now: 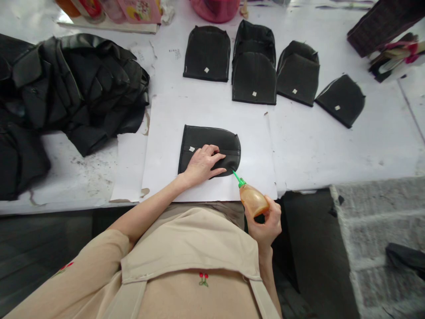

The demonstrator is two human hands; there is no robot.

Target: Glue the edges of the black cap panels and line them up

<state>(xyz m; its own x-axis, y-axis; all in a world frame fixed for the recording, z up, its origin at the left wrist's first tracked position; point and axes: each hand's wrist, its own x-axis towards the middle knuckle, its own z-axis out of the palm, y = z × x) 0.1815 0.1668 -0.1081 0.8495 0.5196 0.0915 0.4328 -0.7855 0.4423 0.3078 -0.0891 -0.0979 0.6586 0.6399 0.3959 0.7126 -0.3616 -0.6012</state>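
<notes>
A black rounded leather-like piece point(212, 137) with a small white tag lies on white paper point(162, 146) in front of me. My left hand point(204, 164) rests flat on it, fingers spread, holding nothing. In my right hand point(267, 223) is a squeeze bottle point(254, 201) of amber liquid, my fingers wrapped round it. Its green nozzle point(238, 178) points up and left, and the tip meets the curved lower right edge of the black piece.
Similar black pieces point(206, 55) lie in a row at the back. A heap of black material point(83, 84) covers the left side. A pink container point(215, 9) and a dark box point(381, 26) stand along the far side.
</notes>
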